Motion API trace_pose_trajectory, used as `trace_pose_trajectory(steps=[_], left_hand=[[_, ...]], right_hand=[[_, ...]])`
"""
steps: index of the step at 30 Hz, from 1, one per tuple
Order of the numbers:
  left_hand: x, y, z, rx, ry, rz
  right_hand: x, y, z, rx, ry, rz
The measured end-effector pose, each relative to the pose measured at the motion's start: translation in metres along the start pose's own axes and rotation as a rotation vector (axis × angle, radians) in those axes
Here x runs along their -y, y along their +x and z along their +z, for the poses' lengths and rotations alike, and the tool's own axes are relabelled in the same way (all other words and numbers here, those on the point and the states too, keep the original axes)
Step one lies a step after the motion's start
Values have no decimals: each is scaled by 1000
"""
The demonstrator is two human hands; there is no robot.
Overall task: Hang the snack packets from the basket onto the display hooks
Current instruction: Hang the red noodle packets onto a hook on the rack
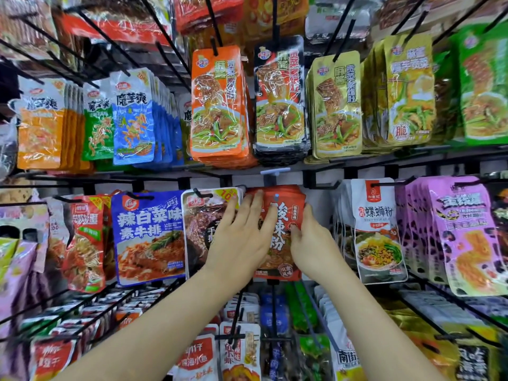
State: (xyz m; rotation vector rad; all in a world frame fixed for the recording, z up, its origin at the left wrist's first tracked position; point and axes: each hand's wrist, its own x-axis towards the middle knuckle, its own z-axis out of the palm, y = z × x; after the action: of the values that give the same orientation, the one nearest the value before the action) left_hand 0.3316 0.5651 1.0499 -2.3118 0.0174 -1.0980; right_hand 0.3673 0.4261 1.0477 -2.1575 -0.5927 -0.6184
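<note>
Our left hand lies flat on a packet; our right hand pinches its right edge. The left stack hangs partly behind the left hand, and the right stack hangs apart from the right hand. The rail runs above both hands, with the lower packets beneath our wrists.

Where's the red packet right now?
Head view, middle row, centre: the red packet, with the left hand and right hand on it, hangs between a brown packet on the left and a white packet on the right.
</note>
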Motion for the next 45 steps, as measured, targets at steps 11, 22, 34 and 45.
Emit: trace_pose_trajectory(steps=[11, 22, 34, 45], left_hand=[[-2, 16, 7, 32, 73, -13], [-3, -5, 0, -74, 63, 23], [0, -28, -31, -266, -514, -60], [-13, -107, -64, -132, -1348, 1]], right_hand=[[-6, 19, 3, -10, -51, 5], [-18, 3, -9, 19, -116, 15], [-1, -39, -40, -47, 14, -104], [25, -165, -72, -40, -56, -96]])
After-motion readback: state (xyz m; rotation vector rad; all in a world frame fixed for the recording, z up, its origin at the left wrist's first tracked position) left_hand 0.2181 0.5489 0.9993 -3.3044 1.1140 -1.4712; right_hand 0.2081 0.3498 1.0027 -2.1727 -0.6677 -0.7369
